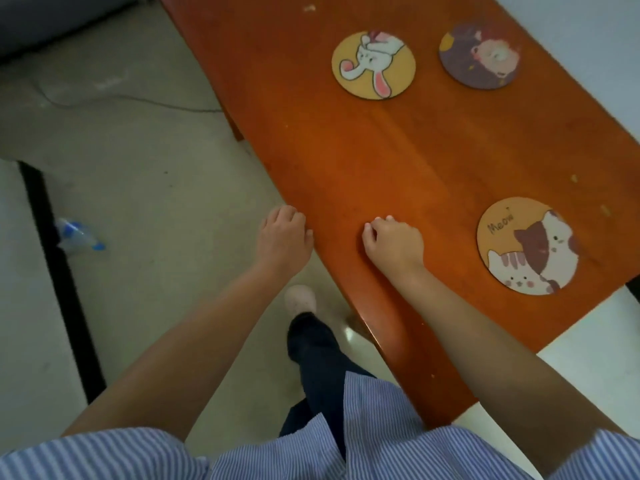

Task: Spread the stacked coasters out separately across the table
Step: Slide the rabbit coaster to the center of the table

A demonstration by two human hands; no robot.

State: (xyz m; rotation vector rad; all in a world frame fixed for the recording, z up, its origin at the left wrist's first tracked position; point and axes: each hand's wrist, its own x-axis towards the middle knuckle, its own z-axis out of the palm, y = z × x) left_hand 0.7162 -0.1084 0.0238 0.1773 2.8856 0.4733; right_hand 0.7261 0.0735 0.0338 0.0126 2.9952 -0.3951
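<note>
Orange table (363, 161): 3 coasters (374, 65) apart; left hand (284, 237), right hand (394, 244) curled, empty, at edge.

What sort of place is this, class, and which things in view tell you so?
Probably a room in a home: a low wooden table holding cartoon coasters, a pale tiled floor with a trailing cable, and a plastic bottle left lying there.

Bare table (398, 161) between spread coasters (374, 65)
</note>
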